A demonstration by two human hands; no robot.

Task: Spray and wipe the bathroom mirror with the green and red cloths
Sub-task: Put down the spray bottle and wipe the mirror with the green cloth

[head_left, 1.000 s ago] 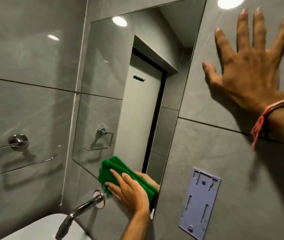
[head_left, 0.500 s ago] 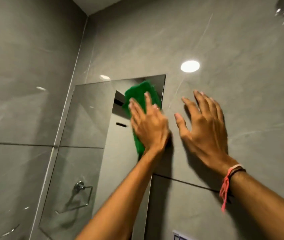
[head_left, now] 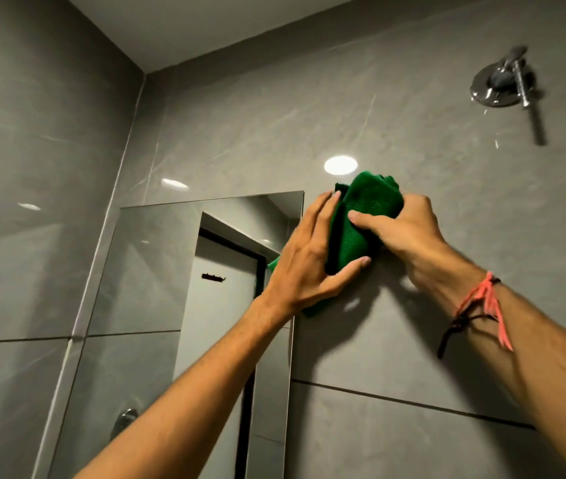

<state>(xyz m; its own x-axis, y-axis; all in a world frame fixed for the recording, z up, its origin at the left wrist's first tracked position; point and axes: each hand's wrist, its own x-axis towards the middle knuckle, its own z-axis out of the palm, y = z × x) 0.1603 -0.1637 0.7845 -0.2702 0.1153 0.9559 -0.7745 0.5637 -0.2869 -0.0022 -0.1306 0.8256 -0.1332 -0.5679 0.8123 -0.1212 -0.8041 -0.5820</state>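
Gripping the green cloth [head_left: 361, 219], both hands [head_left: 309, 257] [head_left: 409, 229], its lower edge hidden.

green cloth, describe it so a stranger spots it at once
Find the frameless rectangular wall mirror on the grey tiled wall. Just beyond its top right corner, the left hand and right hand hold a bunched green cloth, the only bright colour there.

Right hand [head_left: 409, 233] left wall, now grips green cloth [head_left: 361, 223] (both hands).
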